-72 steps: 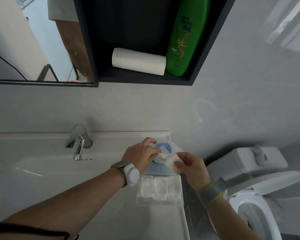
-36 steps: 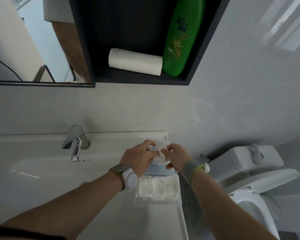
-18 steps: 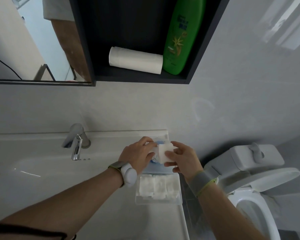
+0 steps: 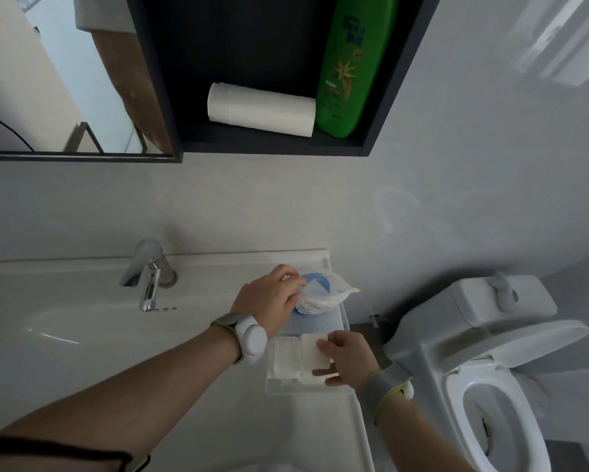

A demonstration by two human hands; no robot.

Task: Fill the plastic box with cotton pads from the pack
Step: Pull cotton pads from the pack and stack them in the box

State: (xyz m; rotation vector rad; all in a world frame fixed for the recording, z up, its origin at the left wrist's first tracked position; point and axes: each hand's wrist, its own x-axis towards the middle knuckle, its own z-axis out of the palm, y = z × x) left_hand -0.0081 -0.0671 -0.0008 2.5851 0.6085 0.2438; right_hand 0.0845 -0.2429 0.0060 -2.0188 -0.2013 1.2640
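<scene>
A clear plastic box [image 4: 288,386] sits on the right end of the sink counter, with white cotton pads [image 4: 284,359] lying inside. Its open bluish lid [image 4: 320,323] lies flat behind it. On that lid rests the pack of cotton pads [image 4: 322,296], a clear bag with a blue label, and my left hand [image 4: 269,301] grips its left side. My right hand [image 4: 347,356] is over the right part of the box, its fingers pinching a stack of white square pads [image 4: 312,349] that sits low in the box.
A chrome tap [image 4: 146,277] stands behind the white sink basin [image 4: 82,335] on the left. A toilet [image 4: 490,352] with its lid up is to the right of the counter. Above, a dark shelf [image 4: 269,141] holds a paper roll [image 4: 260,109] and a green bottle [image 4: 351,63]; a mirror [image 4: 48,80] hangs at the left.
My right hand pulled pads out of the pack and moved them down and toward me into the box. My left hand stayed on the pack.
</scene>
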